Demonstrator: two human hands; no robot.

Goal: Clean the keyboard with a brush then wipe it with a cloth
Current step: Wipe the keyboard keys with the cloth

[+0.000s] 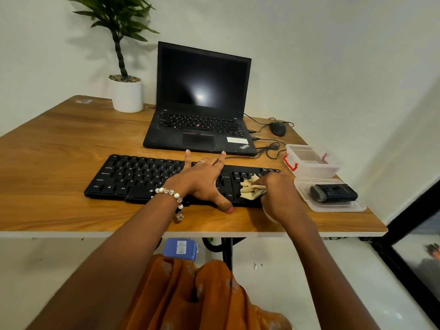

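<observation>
Head view. Black full-size plastic keyboard (pixel 147 177) lies across the wooden table (pixel 59 148), near its front edge.

Left hand (pixel 202 179): flat on the keyboard's middle, fingers straight and spread toward 12 o'clock, thumb over the near edge; it steadies, holds nothing.

Right hand (pixel 279 197): fingers curled round a crumpled pale yellow cloth (pixel 251 188), pressed on the keys at the keyboard's 3 o'clock end.

Black short-bristled brush (pixel 333 192) lies on a clear plastic lid (pixel 333 207) at 3 o'clock of the keyboard, untouched.

Judgement: brushing looks finished; wiping under way. Left half appears yet to be covered, though this cannot be confirmed.
</observation>
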